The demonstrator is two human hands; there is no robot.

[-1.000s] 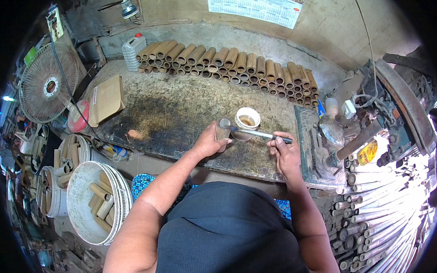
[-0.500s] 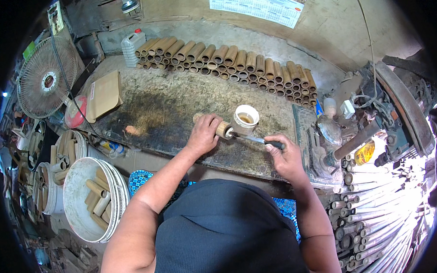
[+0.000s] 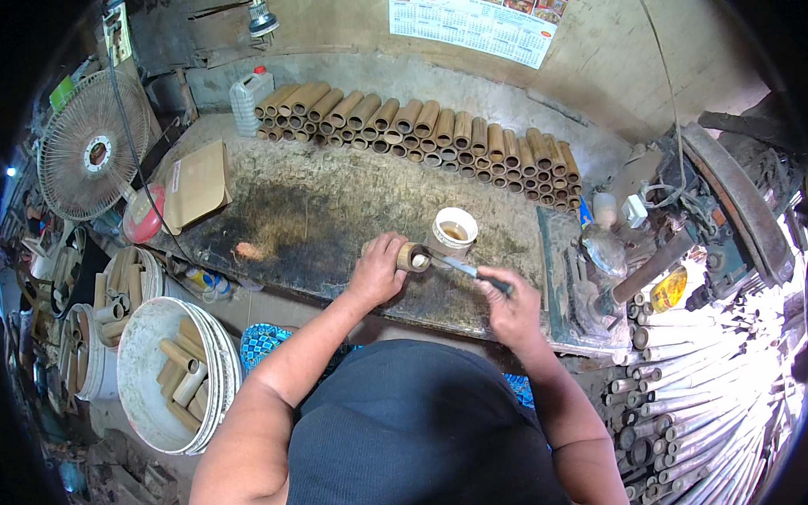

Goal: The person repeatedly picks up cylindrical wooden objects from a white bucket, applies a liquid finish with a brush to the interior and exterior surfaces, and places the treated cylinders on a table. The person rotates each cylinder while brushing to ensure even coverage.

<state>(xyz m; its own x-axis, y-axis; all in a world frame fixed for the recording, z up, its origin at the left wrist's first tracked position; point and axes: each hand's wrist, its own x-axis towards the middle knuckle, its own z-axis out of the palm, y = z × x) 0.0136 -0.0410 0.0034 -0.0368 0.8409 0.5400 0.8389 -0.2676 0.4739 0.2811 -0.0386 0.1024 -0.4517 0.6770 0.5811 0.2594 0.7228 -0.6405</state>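
- A workshop, rough and cluttered
- A worn, stained workbench [image 3: 282,190] set against a bare wall [image 3: 339,59]
- Many cut tubes [image 3: 444,129] stacked in rows along its back
- White buckets [image 3: 138,359] at the left, with tube pieces [image 3: 185,352] inside
- A heap of long poles [image 3: 700,441] at the right
- A tube [image 3: 413,256] and a dark-handled tool [image 3: 464,269] held over the bench

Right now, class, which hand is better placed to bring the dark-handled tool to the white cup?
Probably the right hand: it holds the tool, with the cup close by. The left hand is occupied, gripping the bamboo tube.
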